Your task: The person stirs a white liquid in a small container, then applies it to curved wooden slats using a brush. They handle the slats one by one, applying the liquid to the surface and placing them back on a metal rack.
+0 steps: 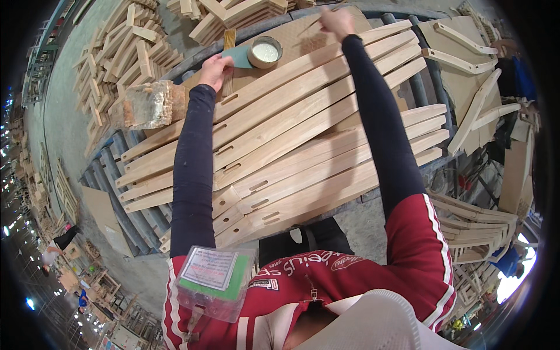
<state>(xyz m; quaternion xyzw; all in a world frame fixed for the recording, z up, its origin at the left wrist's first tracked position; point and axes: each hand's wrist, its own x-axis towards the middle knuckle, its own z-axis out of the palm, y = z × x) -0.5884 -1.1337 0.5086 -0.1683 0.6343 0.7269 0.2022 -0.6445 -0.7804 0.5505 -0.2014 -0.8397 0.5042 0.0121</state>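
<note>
At the far side of the bench, my left hand [214, 71] is closed at the left end of a flat teal piece [238, 57], next to a narrow wood strip [228, 86]. Which of these its fingers grip, I cannot tell. A round container of white paste [265, 52] stands at the right end of the teal piece. Farther right, my right hand [337, 23] is closed around what looks like a thin stick [310, 27], held over cardboard [294, 36]. Below both hands lie long pale wooden bars [280, 125] with slots, side by side. My right forearm crosses above them.
A crusted block [153, 105] sits at the bench's left end, beside metal rollers [125, 192]. Stacked wooden parts [131, 49] stand beyond. To the right, angled wooden pieces [475, 114] lie on cardboard, with another person's blue sleeve [525, 79] at the edge.
</note>
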